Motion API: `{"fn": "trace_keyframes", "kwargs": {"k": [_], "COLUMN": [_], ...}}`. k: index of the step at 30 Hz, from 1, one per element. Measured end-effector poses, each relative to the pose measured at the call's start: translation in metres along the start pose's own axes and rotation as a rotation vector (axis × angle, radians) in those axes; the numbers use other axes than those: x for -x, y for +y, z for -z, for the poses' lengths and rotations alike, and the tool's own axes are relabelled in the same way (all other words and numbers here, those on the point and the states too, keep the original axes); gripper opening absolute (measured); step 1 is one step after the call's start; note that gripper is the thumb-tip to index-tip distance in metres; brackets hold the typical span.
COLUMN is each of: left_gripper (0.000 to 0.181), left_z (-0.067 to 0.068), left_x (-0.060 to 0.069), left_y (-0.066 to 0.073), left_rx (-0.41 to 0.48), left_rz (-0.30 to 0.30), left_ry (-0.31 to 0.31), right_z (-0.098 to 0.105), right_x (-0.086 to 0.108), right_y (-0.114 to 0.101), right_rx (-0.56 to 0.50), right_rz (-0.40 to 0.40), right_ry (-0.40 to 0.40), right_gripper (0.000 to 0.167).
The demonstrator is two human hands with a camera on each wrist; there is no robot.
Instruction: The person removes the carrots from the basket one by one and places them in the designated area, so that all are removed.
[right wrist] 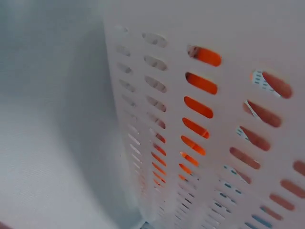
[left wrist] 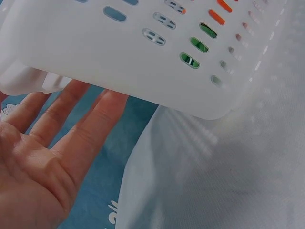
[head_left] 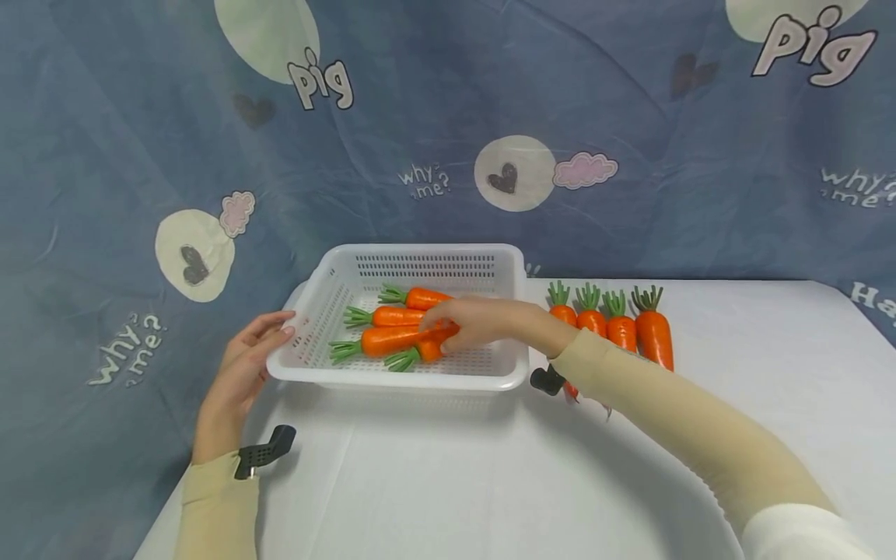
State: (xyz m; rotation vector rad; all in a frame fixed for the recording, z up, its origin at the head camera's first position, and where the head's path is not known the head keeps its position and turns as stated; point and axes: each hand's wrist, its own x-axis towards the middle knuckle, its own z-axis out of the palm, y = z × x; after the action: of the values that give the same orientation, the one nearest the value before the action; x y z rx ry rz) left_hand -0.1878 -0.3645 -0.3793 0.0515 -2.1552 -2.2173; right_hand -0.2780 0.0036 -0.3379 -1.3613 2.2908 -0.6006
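Observation:
A white slotted plastic basket (head_left: 420, 379) stands on the table, with several orange carrots (head_left: 395, 316) in it, their green tops to the left. My right hand (head_left: 483, 320) reaches in over the right side and grips a carrot (head_left: 388, 340) near its tapered end. Its fingers partly cover the carrots below. At the basket's left end, my left hand (head_left: 241, 362) touches the rim with fingers extended. The left wrist view has that hand's fingers (left wrist: 90, 129) reaching up to the basket's edge. In the right wrist view, orange shows through the basket wall (right wrist: 167, 28) slots; the hand is mostly hidden.
Several more carrots (head_left: 654, 334) lie in a row on the white table (head_left: 420, 482), right of the basket and partly behind my right forearm. A blue printed cloth (head_left: 420, 101) hangs behind and to the left of the table.

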Motion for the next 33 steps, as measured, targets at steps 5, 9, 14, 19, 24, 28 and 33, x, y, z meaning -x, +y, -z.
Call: {"fn": "trace_keyframes", "kwargs": {"k": [5,9,14,19,24,28,33], "left_gripper": [0.035,0.034,0.035,0.036,0.036,0.035,0.033], "left_z": [-0.001,0.000,0.000,-0.001,-0.002,-0.001,-0.001], "left_x": [0.000,0.000,0.000,0.000,-0.001,-0.002,-0.001], "left_y": [0.000,0.001,0.000,0.000,0.000,0.000,-0.002], "left_rx": [-0.003,0.002,0.019,0.017,0.016,0.023,0.029], "left_rz": [-0.003,-0.011,-0.020,-0.013,-0.017,-0.021,-0.021], "left_ry": [0.005,0.002,0.000,0.002,0.005,0.006,0.008], "right_z": [-0.001,-0.001,-0.004,-0.006,-0.007,-0.009,-0.009], "right_x": [-0.010,-0.018,-0.025,-0.029,-0.028,-0.029,-0.029], "right_y": [0.008,0.016,0.024,0.028,0.028,0.027,0.027], "right_rx": [-0.017,-0.062,-0.104,-0.115,-0.101,-0.115,-0.116], "right_rz": [-0.001,-0.014,-0.041,-0.070,-0.079,-0.060,-0.049], "right_ry": [-0.022,-0.046,-0.054,-0.081,-0.106,-0.126,-0.124], "right_gripper": [0.043,0.042,0.041,0.044,0.045,0.046,0.045]}}
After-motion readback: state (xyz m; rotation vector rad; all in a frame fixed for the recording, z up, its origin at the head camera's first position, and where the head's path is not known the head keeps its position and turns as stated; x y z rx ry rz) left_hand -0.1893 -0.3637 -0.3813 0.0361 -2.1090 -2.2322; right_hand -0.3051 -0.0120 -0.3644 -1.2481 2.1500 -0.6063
